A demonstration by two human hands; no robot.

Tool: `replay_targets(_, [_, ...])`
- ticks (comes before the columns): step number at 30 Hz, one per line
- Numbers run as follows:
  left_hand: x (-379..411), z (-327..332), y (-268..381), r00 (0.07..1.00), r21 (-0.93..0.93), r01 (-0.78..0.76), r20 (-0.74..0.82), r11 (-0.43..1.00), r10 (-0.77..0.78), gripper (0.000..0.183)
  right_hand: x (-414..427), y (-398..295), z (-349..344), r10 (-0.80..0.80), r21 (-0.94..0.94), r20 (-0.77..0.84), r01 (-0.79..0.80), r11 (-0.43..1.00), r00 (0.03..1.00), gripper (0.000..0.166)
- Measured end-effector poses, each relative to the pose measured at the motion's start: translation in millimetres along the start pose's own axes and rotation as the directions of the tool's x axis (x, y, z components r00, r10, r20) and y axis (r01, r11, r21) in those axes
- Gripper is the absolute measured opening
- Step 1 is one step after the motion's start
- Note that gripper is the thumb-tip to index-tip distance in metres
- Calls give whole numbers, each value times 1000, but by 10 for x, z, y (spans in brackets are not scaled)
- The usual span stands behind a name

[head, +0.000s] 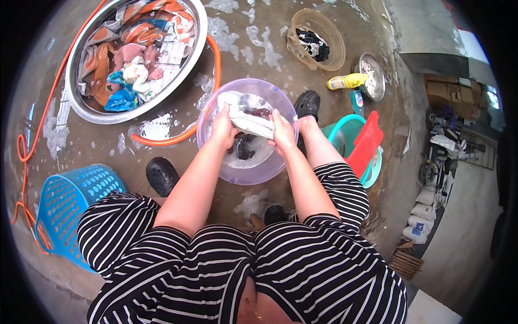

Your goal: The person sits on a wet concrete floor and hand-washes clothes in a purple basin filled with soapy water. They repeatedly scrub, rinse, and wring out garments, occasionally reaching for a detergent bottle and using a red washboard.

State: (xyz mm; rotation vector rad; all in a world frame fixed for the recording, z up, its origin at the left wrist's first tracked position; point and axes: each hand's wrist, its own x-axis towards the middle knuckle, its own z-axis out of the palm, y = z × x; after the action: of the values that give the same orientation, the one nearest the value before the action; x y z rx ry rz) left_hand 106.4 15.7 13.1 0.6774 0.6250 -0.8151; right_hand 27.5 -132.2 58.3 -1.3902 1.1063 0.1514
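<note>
Between my feet stands a translucent purple plastic basin (243, 175) with soapy water (259, 156) in it. Stretched across it, above the water, is a wet white cloth (253, 122). My left hand (223, 127) grips the cloth at its left end, thumb on top. At the other end my right hand (282, 131) holds it, thumb up. Dark fabric (245, 146) lies in the water below the cloth, partly hidden by it. I cannot tell what garment the white cloth is.
A large metal tub (202, 40) of wet clothes lies ahead left, with an orange hose (216, 65) beside it. A blue laundry basket (77, 194) is at left. At right are a beige basin (340, 44), a yellow bottle (344, 81), a metal bowl (378, 77) and a red washboard (364, 143) in green basins.
</note>
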Motion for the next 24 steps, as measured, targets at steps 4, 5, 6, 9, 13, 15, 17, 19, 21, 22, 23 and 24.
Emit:
replay_targets(4, [110, -199, 2, 981, 417, -6, -174, 909, 87, 33, 255, 170, -314, -85, -44, 62, 88, 995, 994, 33])
replay_targets(5, [163, -290, -27, 975, 494, 19, -202, 869, 94, 31, 458, 381, -390, -130, -136, 67, 138, 981, 989, 33])
replay_targets(6, [273, -423, -70, 971, 597, 79, -227, 798, 74, 30, 689, 649, -435, -166, -245, -9, 159, 957, 986, 28])
replay_targets(9, [232, -388, -139, 977, 701, 183, -206, 689, -50, 30, 1146, 1526, -432, -402, -686, -337, 70, 725, 852, 24])
replay_targets(13, [264, -416, -157, 970, 688, 207, -237, 695, -55, 30, 1029, 1889, 188, -245, -908, 78, 170, 382, 966, 21])
replay_targets(15, [261, -415, -80, 967, 679, 206, -251, 705, -40, 28, 987, 1544, 58, -117, -937, 29, 68, 343, 993, 23])
replay_targets(17, [279, -357, -97, 974, 692, 187, -223, 697, -39, 27, 1159, 1544, -67, -19, -990, 29, 31, 136, 999, 23])
replay_targets(19, [358, -418, -204, 981, 706, 174, -184, 687, -59, 27, 1106, 1580, -143, -91, -988, 20, 33, 150, 996, 24])
replay_targets(21, [375, -464, -262, 979, 675, 186, -192, 714, -73, 29, 898, 1397, -5, -345, -926, 21, 148, 347, 938, 27])
replay_targets(22, [356, -480, -334, 973, 646, 211, -213, 734, -92, 31, 1035, 1393, -24, -326, -931, -52, 72, 358, 944, 22])
replay_targets(23, [324, -434, -405, 968, 625, 236, -218, 744, -123, 33, 962, 1306, -44, -351, -821, -98, 124, 558, 931, 22])
replay_targets(24, [287, -406, -417, 973, 610, 220, -194, 761, -126, 44, 856, 1118, 31, -368, -669, -124, 196, 717, 921, 22])
